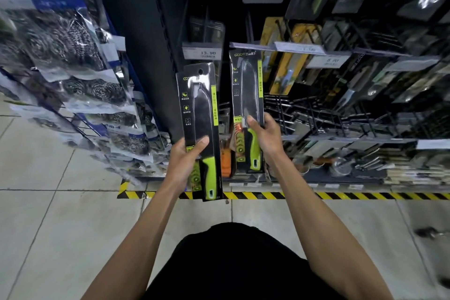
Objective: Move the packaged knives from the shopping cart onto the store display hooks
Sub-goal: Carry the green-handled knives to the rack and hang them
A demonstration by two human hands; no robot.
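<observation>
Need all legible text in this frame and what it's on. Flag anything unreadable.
"13.90": white shelf price tag, left bay.
"QXF": top of black-and-green carded knife pack held by right hand.
"QX", rest lost in glare: second black-and-green knife pack held by left hand.
"8.90", blurry, unsure: white price tag further right.
Chinese print on both packs and other tags: too small or blurred.

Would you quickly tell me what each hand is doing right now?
Left hand: holding a green-handled packaged knife, thumb across its front.
Right hand: holding a second packaged knife, thumb on its front.
</observation>
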